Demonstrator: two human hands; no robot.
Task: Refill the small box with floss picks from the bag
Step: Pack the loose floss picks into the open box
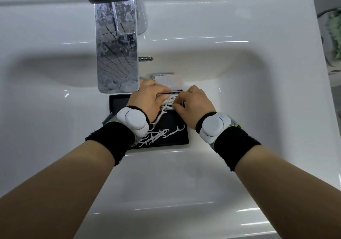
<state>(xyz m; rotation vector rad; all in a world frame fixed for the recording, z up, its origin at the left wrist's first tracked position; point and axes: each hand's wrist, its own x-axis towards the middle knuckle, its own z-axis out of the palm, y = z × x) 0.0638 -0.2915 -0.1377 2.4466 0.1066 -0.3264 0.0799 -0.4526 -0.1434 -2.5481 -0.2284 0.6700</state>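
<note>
A black tray (173, 139) lies in the white sink basin. Several white floss picks (158, 134) are scattered on its near part. At the tray's far edge stands a small clear box (167, 81) with its lid raised. My left hand (147, 100) rests over the box's left side, fingers curled on a bunch of white floss picks (168, 100). My right hand (195, 104) pinches the same bunch from the right, thumb and fingers closed on it. The box's body is mostly hidden by my hands. No bag is in view.
A chrome faucet (116, 50) hangs over the basin just left of my left hand. The overflow slot (145, 58) is in the basin's back wall. The sink rim (166, 192) runs wide under my forearms. A glass container with something green (332, 36) stands at the right edge.
</note>
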